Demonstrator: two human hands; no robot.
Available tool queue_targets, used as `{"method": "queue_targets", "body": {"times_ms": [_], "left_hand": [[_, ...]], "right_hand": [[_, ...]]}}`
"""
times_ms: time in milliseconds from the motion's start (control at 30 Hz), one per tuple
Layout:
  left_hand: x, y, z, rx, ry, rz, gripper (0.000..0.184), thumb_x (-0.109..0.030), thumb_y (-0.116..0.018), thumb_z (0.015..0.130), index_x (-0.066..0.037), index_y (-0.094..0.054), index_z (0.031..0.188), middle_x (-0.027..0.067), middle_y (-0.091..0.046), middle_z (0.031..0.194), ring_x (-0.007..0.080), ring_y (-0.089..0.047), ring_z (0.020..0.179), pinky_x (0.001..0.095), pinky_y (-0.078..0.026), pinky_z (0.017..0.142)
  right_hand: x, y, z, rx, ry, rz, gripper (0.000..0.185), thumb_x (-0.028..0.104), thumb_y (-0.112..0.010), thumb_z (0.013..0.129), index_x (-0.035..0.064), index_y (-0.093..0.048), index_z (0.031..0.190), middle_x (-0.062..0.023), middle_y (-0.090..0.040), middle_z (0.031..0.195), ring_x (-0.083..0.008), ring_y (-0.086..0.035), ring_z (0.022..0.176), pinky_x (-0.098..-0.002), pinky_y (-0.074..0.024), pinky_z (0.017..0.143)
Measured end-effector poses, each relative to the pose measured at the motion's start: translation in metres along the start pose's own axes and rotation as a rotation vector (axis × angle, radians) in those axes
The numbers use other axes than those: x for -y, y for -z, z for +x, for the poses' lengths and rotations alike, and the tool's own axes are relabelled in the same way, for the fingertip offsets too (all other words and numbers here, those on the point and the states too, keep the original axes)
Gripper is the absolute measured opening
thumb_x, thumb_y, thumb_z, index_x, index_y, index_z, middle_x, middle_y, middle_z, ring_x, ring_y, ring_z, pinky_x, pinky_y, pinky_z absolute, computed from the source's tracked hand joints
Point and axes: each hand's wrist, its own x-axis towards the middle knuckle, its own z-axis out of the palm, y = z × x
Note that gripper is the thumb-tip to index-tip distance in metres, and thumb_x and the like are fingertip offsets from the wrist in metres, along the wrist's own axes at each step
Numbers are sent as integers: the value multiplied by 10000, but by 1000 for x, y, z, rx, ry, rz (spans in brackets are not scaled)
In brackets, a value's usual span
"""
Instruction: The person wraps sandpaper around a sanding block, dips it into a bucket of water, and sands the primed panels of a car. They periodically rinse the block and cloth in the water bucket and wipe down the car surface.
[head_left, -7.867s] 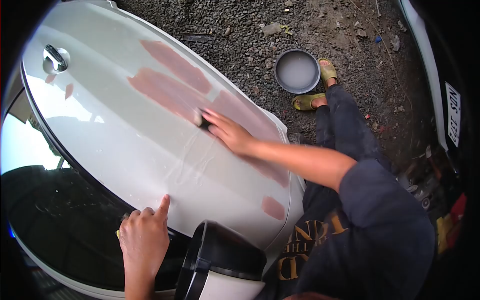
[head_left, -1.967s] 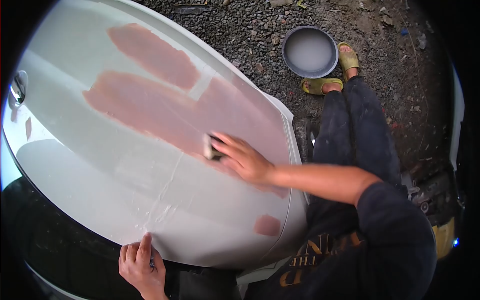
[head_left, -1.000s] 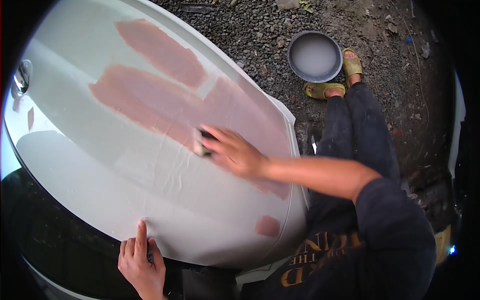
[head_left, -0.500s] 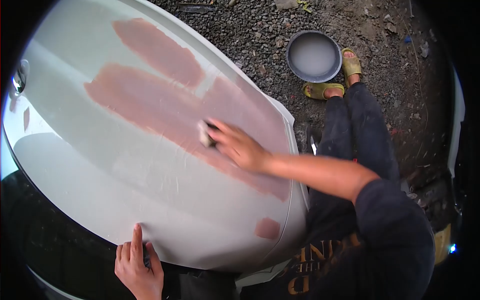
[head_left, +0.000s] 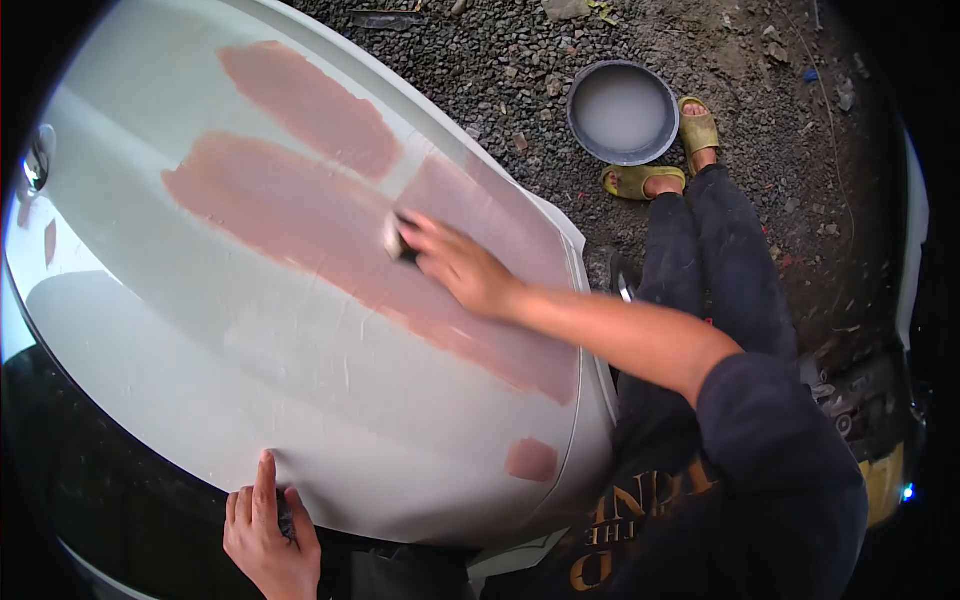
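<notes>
A white car panel (head_left: 200, 330) with reddish-brown filler patches (head_left: 270, 215) spreads in front of me. My right hand (head_left: 460, 265) is closed around a small sanding block (head_left: 396, 237), pale at one end and dark beneath the fingers. The block rests against the large patch, its outline blurred by motion. At the panel's dark-bordered lower edge lies my left hand (head_left: 270, 540), index finger stretched onto the white surface and thumb apart. A small dark grey thing (head_left: 287, 520) shows between thumb and index finger; whether the hand touches it I cannot tell.
A round dark basin (head_left: 623, 112) of cloudy liquid stands on gravel (head_left: 500, 75) beyond the panel. Beside it are feet in yellow-green slides (head_left: 640, 182). A smaller filler patch (head_left: 532, 459) lies near the panel's right end.
My right hand has moved the sanding block slightly up and left across the filler. The left hand stays at the edge, and the whole view has shifted a little.
</notes>
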Motion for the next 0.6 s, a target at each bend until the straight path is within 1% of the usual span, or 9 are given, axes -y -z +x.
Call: {"method": "queue_targets", "body": {"times_ms": [33,133,200,267,333,400,467,567,600], "left_hand": [[-1,-1,0,-8,4,-1,477,1,-631,861,-79,-661,1330,154,-623,849,322,-605,762,418,-505,688],[-2,1,-2,-3,8,6,474,-4,-634,860,-77,-662,1327,157,-617,843,322,-602,756,417,-502,685],[-1,0,0,4,18,12,473,-7,-636,860,-78,-662,1327,157,-612,839,322,-600,753,418,-500,682],[-1,0,1,7,21,8,474,-8,-635,858,-78,-662,1327,158,-609,836,324,-599,751,420,-498,681],[-2,1,-1,17,23,5,477,-6,-634,857,-78,-661,1328,157,-607,835,325,-597,751,423,-497,681],[-2,2,1,11,23,3,482,-1,-630,856,-77,-660,1330,156,-605,835,325,-594,753,424,-496,681],[-3,0,1,1,22,-10,489,3,-628,854,-76,-657,1335,154,-607,839,325,-595,759,425,-497,683],[0,3,-2,-5,-22,14,496,8,-626,853,-74,-651,1342,155,-625,869,327,-602,776,424,-502,695],[0,0,0,-24,-34,23,498,9,-625,853,-73,-650,1344,156,-634,884,328,-605,783,423,-504,701]], "right_hand": [[-1,4,33,0,-45,10,437,149,-511,1064,123,-492,1500,-202,-359,1617,-379,-378,1479,-469,-304,1214],[-3,1,32,-30,-46,-26,453,150,-522,1060,126,-480,1511,-203,-359,1616,-377,-378,1480,-467,-305,1213],[9,-10,-44,-102,17,-29,506,74,-624,987,93,-506,1479,-216,-421,1570,-408,-455,1407,-481,-376,1163],[34,3,-103,-33,8,-53,527,59,-632,978,100,-502,1486,-210,-415,1576,-403,-438,1424,-477,-369,1171],[14,1,-92,-23,-12,-29,529,74,-627,983,111,-498,1495,-205,-410,1583,-384,-426,1440,-461,-364,1177],[-9,4,-40,-49,-70,-75,512,114,-602,1008,125,-486,1507,-203,-400,1591,-359,-419,1452,-432,-359,1182],[-35,13,19,-40,-209,-31,492,133,-547,1045,103,-455,1527,-191,-359,1620,-344,-367,1490,-418,-293,1221],[-26,4,0,-76,-235,36,489,123,-552,1041,107,-464,1523,-195,-352,1622,-348,-356,1496,-417,-291,1221],[-13,-4,-36,-114,-150,-90,501,133,-587,1023,114,-475,1511,-208,-388,1595,-369,-412,1454,-438,-354,1183]]}}
